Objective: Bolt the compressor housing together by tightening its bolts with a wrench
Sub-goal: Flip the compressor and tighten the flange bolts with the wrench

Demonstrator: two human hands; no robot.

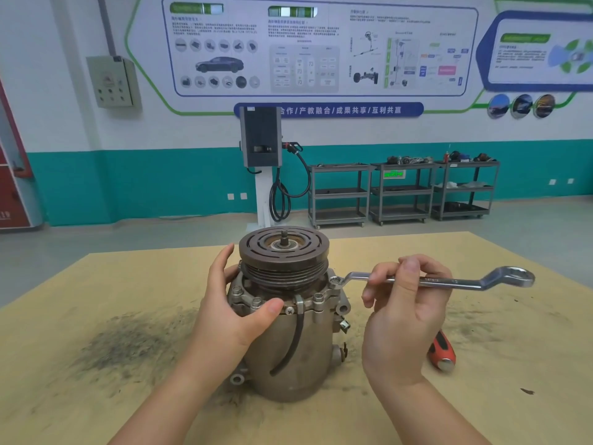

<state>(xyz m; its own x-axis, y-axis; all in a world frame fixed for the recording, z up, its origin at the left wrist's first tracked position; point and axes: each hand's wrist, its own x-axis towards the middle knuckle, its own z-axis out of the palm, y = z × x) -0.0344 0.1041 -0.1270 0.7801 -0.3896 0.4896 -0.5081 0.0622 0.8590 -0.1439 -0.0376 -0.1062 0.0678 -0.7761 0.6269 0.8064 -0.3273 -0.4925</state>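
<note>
A metal compressor housing (308,348) stands upright on the table, its dark grooved pulley (284,252) on top. Several bolts (318,297) ring the flange under the pulley. A silver double-ended ring wrench (449,281) lies level, its small ring end seated over a bolt at the flange's right side (335,281). My right hand (404,313) grips the wrench shaft near its middle, thumb on top. My left hand (231,303) wraps the housing's left side, thumb pressed on the front flange and fingers reaching behind it.
A screwdriver with a red and black handle (442,350) lies on the table (96,396) just right of my right hand. Dark grime stains the tan tabletop left of the housing. Beyond the table are a charging post (261,162) and grey shelf carts (401,191).
</note>
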